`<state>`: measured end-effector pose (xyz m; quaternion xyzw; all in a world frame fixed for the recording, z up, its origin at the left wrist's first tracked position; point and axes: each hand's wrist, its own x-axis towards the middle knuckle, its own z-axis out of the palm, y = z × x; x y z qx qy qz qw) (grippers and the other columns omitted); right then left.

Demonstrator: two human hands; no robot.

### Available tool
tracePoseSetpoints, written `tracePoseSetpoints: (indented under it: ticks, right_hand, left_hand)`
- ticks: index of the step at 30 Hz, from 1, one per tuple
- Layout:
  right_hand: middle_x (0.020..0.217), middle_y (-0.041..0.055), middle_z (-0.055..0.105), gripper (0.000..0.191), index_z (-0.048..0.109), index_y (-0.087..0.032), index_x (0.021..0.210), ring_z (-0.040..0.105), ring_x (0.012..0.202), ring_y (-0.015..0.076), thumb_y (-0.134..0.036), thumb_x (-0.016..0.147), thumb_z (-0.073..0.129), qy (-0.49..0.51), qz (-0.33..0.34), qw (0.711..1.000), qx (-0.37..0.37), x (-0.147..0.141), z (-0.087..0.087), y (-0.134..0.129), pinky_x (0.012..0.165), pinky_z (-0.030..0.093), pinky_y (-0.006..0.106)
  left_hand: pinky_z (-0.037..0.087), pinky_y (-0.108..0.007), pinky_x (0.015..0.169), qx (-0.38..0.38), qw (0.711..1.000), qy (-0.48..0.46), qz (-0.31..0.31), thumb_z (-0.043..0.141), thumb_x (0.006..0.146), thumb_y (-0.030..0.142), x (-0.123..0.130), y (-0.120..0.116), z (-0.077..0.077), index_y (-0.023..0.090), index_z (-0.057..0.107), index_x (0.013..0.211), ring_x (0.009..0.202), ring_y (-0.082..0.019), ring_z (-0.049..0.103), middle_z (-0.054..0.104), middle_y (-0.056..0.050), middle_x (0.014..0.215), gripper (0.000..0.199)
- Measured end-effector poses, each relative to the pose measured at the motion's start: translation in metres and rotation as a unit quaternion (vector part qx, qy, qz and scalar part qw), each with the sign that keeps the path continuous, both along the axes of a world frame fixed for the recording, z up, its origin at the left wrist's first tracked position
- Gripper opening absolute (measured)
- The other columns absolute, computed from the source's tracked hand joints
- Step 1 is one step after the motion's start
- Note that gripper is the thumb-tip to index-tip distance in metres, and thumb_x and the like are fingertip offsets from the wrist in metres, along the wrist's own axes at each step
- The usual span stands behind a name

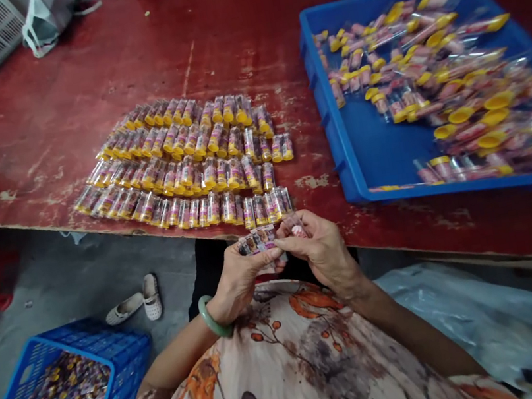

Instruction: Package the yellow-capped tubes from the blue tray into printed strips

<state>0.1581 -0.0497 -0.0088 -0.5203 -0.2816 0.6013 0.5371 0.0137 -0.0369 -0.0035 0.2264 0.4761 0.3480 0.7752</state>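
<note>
The one camera sits on the person's head, looking forward and steeply down. It is close above the wearer's own body, so the patterned shirt (294, 355) fills the near middle of the view. The left fingers (260, 260) and right fingers (297, 244) lie a little below the centre, near the close edge of the red surface (223, 46), which runs on to the far border. That edge slopes across the frame, lower on the right. The view is wide: on the right, the border cuts off a blue tray (354, 166); on the left, it looks past the surface down to the floor (84, 287) and a blue crate (122, 341).
</note>
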Motion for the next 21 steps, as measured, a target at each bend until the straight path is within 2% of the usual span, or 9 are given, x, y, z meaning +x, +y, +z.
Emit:
tracePoseSetpoints:
  ticks: [2, 6, 10, 14, 16, 18, 21]
  right_hand:
    - [0.065, -0.0034, 0.058, 0.032, 0.057, -0.017, 0.072, 0.048, 0.053, 0.0082, -0.024, 0.052, 0.082, 0.005, -0.023, 1.000, -0.020, 0.001, 0.004, 0.005, 0.047, 0.040, 0.020]
    - [0.058, -0.0061, 0.055, 0.034, 0.055, -0.017, 0.073, 0.035, 0.044, 0.0040, -0.022, 0.051, 0.081, 0.014, -0.008, 0.999, -0.040, 0.002, 0.007, 0.008, 0.041, 0.025, 0.018]
    - [0.063, -0.0054, 0.054, 0.034, 0.057, -0.017, 0.078, 0.038, 0.049, 0.0052, -0.027, 0.059, 0.083, 0.005, 0.034, 0.999, -0.012, 0.005, 0.001, 0.004, 0.045, 0.030, 0.019]
    - [0.085, 0.0011, 0.058, 0.029, 0.064, -0.020, 0.108, 0.050, 0.064, 0.0108, -0.039, 0.086, 0.065, -0.077, 0.103, 0.989, 0.070, 0.024, -0.001, -0.014, 0.053, 0.039, 0.023]
    - [0.097, 0.0042, 0.059, 0.028, 0.065, -0.023, 0.116, 0.056, 0.078, 0.0150, -0.035, 0.093, 0.055, -0.161, 0.137, 0.968, 0.135, 0.035, 0.003, -0.025, 0.063, 0.047, 0.026]
    - [0.103, 0.0057, 0.059, 0.027, 0.065, -0.024, 0.118, 0.059, 0.091, 0.0185, -0.028, 0.093, 0.055, -0.260, 0.153, 0.931, 0.205, 0.040, 0.009, -0.037, 0.075, 0.051, 0.030]
    - [0.105, 0.0074, 0.061, 0.030, 0.060, -0.022, 0.120, 0.060, 0.098, 0.0207, -0.018, 0.090, 0.056, -0.368, 0.134, 0.871, 0.296, 0.038, 0.015, -0.050, 0.084, 0.052, 0.033]
  left_hand:
    - [0.051, -0.024, 0.054, 0.009, 1.000, 0.002, -0.009, 0.092, 0.052, 0.029, -0.001, -0.001, -0.001, 0.011, 0.074, 0.085, 0.055, -0.012, 0.061, 0.071, -0.005, 0.074, 0.042]
    - [0.040, -0.022, 0.045, 0.023, 1.000, 0.014, 0.002, 0.088, 0.059, 0.037, -0.005, 0.001, 0.000, 0.011, 0.068, 0.063, 0.043, -0.007, 0.047, 0.057, 0.001, 0.050, 0.033]
    - [0.038, -0.023, 0.045, 0.012, 0.999, 0.042, 0.012, 0.087, 0.060, 0.035, -0.009, 0.006, 0.003, 0.011, 0.068, 0.067, 0.042, -0.007, 0.046, 0.056, 0.001, 0.049, 0.031]
    - [0.038, -0.021, 0.045, 0.031, 0.997, 0.043, 0.057, 0.088, 0.060, 0.031, -0.011, 0.008, 0.003, 0.012, 0.065, 0.064, 0.043, -0.007, 0.047, 0.055, 0.003, 0.050, 0.030]
    - [0.037, -0.020, 0.045, 0.038, 0.996, 0.032, 0.074, 0.088, 0.060, 0.030, -0.011, 0.008, 0.001, 0.011, 0.067, 0.068, 0.044, -0.006, 0.047, 0.057, 0.003, 0.054, 0.029]
    - [0.038, -0.019, 0.045, 0.041, 0.995, 0.023, 0.088, 0.088, 0.060, 0.031, -0.010, 0.007, -0.002, 0.011, 0.069, 0.071, 0.046, -0.005, 0.047, 0.059, 0.002, 0.059, 0.030]
    - [0.039, -0.018, 0.045, 0.038, 0.993, 0.009, 0.107, 0.089, 0.058, 0.031, -0.006, 0.007, -0.004, 0.011, 0.070, 0.074, 0.047, -0.004, 0.048, 0.060, 0.002, 0.065, 0.032]
